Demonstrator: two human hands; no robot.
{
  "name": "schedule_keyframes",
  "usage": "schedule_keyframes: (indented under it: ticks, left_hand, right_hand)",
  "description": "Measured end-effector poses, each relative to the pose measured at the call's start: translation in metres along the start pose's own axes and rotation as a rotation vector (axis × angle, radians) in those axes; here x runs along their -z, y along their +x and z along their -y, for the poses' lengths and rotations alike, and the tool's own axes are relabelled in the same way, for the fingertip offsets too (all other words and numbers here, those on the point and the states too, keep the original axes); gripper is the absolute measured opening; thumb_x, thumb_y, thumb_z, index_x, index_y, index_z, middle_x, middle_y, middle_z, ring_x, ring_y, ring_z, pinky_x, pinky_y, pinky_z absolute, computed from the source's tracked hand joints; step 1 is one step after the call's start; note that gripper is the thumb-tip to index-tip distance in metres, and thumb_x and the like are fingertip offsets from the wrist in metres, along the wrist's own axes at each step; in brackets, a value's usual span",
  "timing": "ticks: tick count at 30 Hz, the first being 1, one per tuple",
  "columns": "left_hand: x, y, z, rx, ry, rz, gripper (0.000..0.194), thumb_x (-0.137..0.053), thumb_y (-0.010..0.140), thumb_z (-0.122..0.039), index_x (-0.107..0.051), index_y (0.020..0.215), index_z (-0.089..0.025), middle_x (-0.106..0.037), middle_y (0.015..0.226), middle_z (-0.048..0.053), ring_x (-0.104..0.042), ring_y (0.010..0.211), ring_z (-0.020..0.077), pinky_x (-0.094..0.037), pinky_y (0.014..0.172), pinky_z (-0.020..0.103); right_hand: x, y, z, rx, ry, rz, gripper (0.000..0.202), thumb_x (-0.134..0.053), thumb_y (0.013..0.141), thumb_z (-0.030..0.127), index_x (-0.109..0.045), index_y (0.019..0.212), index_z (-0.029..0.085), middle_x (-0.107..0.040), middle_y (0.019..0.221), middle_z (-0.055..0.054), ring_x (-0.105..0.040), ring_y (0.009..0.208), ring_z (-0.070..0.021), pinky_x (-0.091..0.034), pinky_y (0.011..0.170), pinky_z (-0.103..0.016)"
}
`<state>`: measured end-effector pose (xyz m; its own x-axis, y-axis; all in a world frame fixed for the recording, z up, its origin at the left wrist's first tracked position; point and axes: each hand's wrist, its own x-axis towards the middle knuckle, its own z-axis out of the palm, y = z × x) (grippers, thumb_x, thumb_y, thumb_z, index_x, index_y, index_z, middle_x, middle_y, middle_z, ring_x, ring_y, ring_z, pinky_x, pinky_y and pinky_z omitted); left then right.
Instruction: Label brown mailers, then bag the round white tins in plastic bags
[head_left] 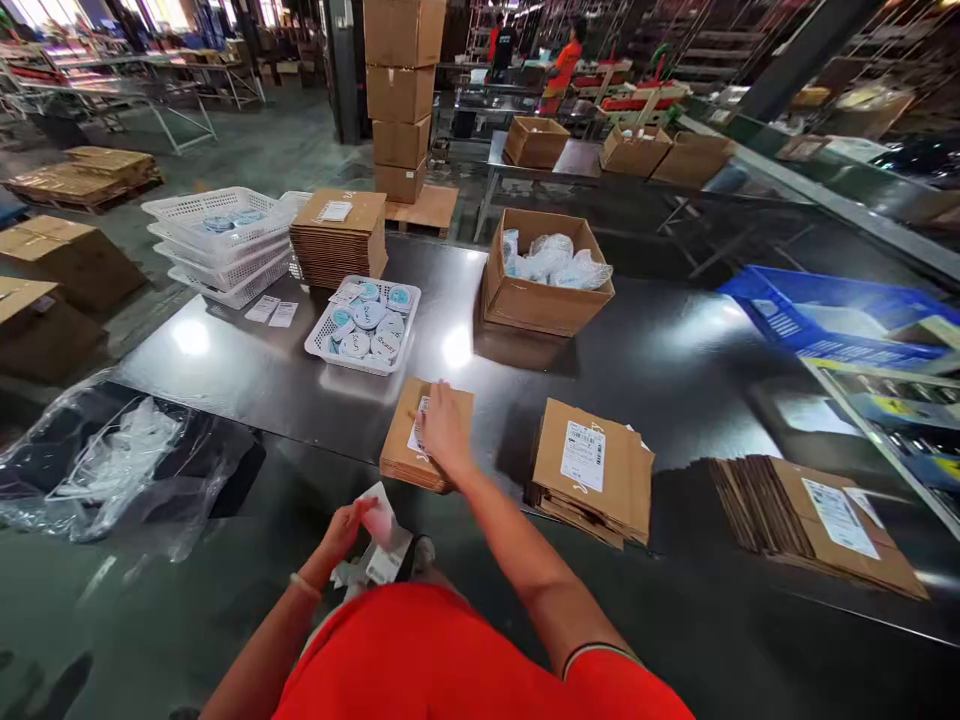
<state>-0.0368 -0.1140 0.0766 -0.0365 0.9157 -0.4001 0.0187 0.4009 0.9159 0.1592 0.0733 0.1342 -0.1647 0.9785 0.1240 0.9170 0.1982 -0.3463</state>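
Observation:
My right hand (pixel 444 428) rests on the top of a small stack of flat cardboard boxes (pixel 400 440), its fingers stretched over a white label (pixel 417 428). Part of that label is hidden under the hand. Lower down, at the table's front edge, my left hand (pixel 351 528) pinches a strip of white labels (pixel 381 512) that hangs down toward the floor. To the right lies a taller stack of flat boxes (pixel 630 470) with a printed shipping label (pixel 583 456) on top. Behind my right hand stands a white basket (pixel 409 335) of round, printed packs.
An open carton (pixel 536 312) of bubble-wrapped items stands farther back on the metal table (pixel 352 405). More labelled flat boxes (pixel 795 505) lean over at the right, near a blue crate (pixel 780 290). White baskets (pixel 225 262) and a flat-box pile (pixel 337 240) stand at back left.

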Motion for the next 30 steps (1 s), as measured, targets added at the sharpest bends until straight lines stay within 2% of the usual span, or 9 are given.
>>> schedule_keyframes:
  ticks: [4, 6, 9, 14, 17, 22, 24, 26, 30]
  left_hand:
    - [0.001, 0.016, -0.041, -0.117, 0.282, -0.161, 0.062, -0.058, 0.094, -0.06, -0.078, 0.126, -0.01, -0.079, 0.083, 0.011, -0.072, 0.081, 0.0273, -0.054, 0.078, 0.036]
    - [-0.011, 0.026, -0.063, -0.099, 0.446, -0.154, 0.056, -0.057, 0.098, -0.036, -0.064, 0.148, -0.013, -0.08, 0.085, 0.009, -0.072, 0.079, 0.0245, -0.052, 0.075, 0.032]
    - [-0.033, 0.033, -0.084, -0.033, 0.669, -0.096, 0.056, -0.052, 0.098, -0.018, -0.06, 0.154, -0.019, -0.082, 0.1, 0.013, -0.075, 0.093, 0.0259, -0.049, 0.078, 0.03]
    - [-0.052, 0.024, -0.076, -0.159, 0.689, 0.037, 0.05, -0.053, 0.097, -0.018, -0.066, 0.146, -0.02, -0.08, 0.096, 0.011, -0.073, 0.091, 0.024, -0.046, 0.079, 0.029]
    - [-0.039, 0.02, -0.063, -0.185, 0.496, 0.021, 0.043, -0.057, 0.095, -0.031, -0.072, 0.132, -0.017, -0.064, 0.064, 0.001, -0.061, 0.065, 0.0195, -0.04, 0.066, 0.028]
    - [-0.014, 0.014, -0.062, -0.176, 0.053, 0.071, 0.045, -0.076, 0.075, -0.058, -0.075, 0.087, -0.015, -0.06, 0.068, -0.001, -0.051, 0.065, 0.0151, -0.038, 0.063, 0.027]
    - [-0.013, 0.005, -0.069, -0.12, -0.043, 0.127, 0.051, -0.089, 0.061, -0.049, -0.074, 0.096, -0.016, -0.061, 0.071, -0.003, -0.051, 0.066, 0.0139, -0.039, 0.063, 0.025]
    - [-0.016, -0.004, -0.078, -0.082, -0.137, 0.16, 0.06, -0.095, 0.053, -0.038, -0.072, 0.104, -0.017, -0.062, 0.074, -0.004, -0.053, 0.066, 0.0127, -0.04, 0.063, 0.024]
    - [-0.013, -0.011, -0.09, -0.038, -0.334, 0.108, 0.062, -0.096, 0.056, -0.038, -0.069, 0.107, -0.016, -0.063, 0.072, -0.004, -0.054, 0.061, 0.0107, -0.042, 0.061, 0.022]
  right_hand:
    - [-0.006, -0.008, 0.003, 0.013, -0.035, 0.193, 0.076, -0.05, 0.103, 0.042, -0.035, 0.164, -0.001, -0.028, 0.174, -0.028, -0.022, 0.164, -0.0401, -0.019, 0.131, -0.056]
    - [0.004, -0.008, -0.015, -0.154, -0.053, 0.119, 0.072, -0.046, 0.104, 0.036, -0.035, 0.161, -0.006, -0.027, 0.173, -0.032, -0.023, 0.163, -0.0421, -0.019, 0.131, -0.057]
    - [0.019, -0.018, -0.045, -0.338, -0.016, 0.017, 0.067, -0.045, 0.104, 0.029, -0.037, 0.159, -0.008, -0.033, 0.168, -0.036, -0.032, 0.159, -0.0425, -0.03, 0.126, -0.054]
    - [0.039, -0.05, -0.079, -0.493, 0.114, 0.074, 0.051, -0.05, 0.099, 0.022, -0.059, 0.145, 0.005, -0.075, 0.123, -0.025, -0.07, 0.117, -0.0333, -0.052, 0.099, -0.039]
    - [0.081, -0.069, -0.124, -0.649, 0.127, -0.051, 0.047, -0.045, 0.1, 0.022, -0.067, 0.141, 0.016, -0.078, 0.115, -0.018, -0.072, 0.112, -0.0314, -0.053, 0.094, -0.038]
    - [0.165, -0.104, -0.197, -0.912, -0.056, -0.292, 0.055, -0.045, 0.099, 0.026, -0.061, 0.148, 0.009, -0.067, 0.134, -0.03, -0.064, 0.125, -0.043, -0.049, 0.099, -0.056]
    - [0.168, -0.107, -0.186, -0.854, -0.152, -0.444, 0.065, -0.06, 0.094, 0.034, -0.055, 0.153, 0.008, -0.055, 0.149, -0.035, -0.051, 0.139, -0.0487, -0.042, 0.105, -0.065]
    - [0.145, -0.107, -0.146, -0.587, -0.012, -0.423, 0.074, -0.075, 0.084, 0.043, -0.058, 0.149, 0.013, -0.052, 0.154, -0.03, -0.045, 0.144, -0.0469, -0.042, 0.107, -0.063]
    - [0.058, -0.116, -0.036, 0.098, 0.76, 0.371, 0.055, -0.087, 0.069, 0.052, -0.078, 0.115, 0.024, -0.071, 0.131, -0.013, -0.064, 0.119, -0.0334, -0.054, 0.09, -0.041]
